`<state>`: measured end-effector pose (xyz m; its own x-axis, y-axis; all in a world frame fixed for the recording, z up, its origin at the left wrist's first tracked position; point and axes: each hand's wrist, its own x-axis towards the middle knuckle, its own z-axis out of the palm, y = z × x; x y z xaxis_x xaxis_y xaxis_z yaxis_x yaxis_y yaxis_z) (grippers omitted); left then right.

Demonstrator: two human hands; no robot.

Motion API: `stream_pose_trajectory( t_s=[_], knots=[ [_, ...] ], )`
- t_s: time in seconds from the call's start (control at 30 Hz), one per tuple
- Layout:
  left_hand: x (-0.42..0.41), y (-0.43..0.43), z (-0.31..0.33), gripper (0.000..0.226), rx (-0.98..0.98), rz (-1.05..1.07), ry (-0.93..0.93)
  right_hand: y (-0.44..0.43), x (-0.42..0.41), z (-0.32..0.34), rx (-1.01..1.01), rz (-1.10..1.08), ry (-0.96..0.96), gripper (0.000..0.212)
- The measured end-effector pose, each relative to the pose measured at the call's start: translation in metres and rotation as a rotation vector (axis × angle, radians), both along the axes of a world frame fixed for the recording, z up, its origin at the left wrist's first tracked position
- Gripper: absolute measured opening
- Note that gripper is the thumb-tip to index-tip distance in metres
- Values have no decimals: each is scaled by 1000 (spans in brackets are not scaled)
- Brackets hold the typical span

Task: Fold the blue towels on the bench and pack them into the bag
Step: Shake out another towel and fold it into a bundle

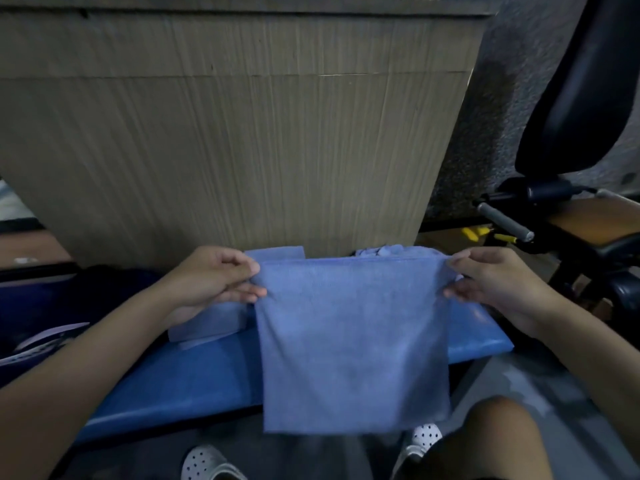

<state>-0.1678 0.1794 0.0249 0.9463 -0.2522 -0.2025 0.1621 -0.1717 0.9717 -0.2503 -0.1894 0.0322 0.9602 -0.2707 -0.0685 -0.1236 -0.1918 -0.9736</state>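
Blue towel [353, 341] hangs in the air over the front edge of the bench [173, 375], stretched flat between a person's two hands. The left hand [211, 278] pinches the top left corner between thumb and curled fingers, and the right hand [491, 282] pinches the top right corner the same way. The hands are held well apart, most likely to pull the top edge taut and let the cloth fall square before a fold is made. The lower edge drops below the bench towards the person's white perforated shoes [207, 462].

Folded towels [207, 323] lie on the bench just behind the left hand, apparently set aside as finished work. A crumpled heap of blue cloth [391, 251] shows above the held towel's top edge, probably waiting its turn.

The raised towel hides the middle of the bench and most of that heap, so the number of towels left cannot be told. A dark blue shape [52, 306] at the left edge of the frame, with pale printing below it, may be the bag, but it is dim and cut off by the left forearm. A wood-grain panel [242, 133] stands behind the bench. Black padded exercise equipment [571, 98] at the right runs out of view.
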Motion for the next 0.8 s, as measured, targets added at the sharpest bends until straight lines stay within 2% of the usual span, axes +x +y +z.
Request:
stream_pose_trajectory(
  t_s=[0.17, 0.33, 0.47, 0.63, 0.8],
  knots=[
    [12, -7, 19, 7, -34, 83, -224, 1, 20, 9, -1, -57, -214, 18],
    [3, -2, 17, 14, -6, 63, -314, 0, 15, 2, -67, -18, -263, 17],
    [-16, 7, -27, 11, 74, 7, -272, 0, -6, -41, -107, 7, -119, 17],
    [-43, 25, -112, 1, 261, -137, -100, 1, -42, -116, -217, 159, 236, 16],
    [-52, 36, -145, 6, 363, -219, 8, 5, -60, -136, -162, 190, 300, 15]
  ],
)
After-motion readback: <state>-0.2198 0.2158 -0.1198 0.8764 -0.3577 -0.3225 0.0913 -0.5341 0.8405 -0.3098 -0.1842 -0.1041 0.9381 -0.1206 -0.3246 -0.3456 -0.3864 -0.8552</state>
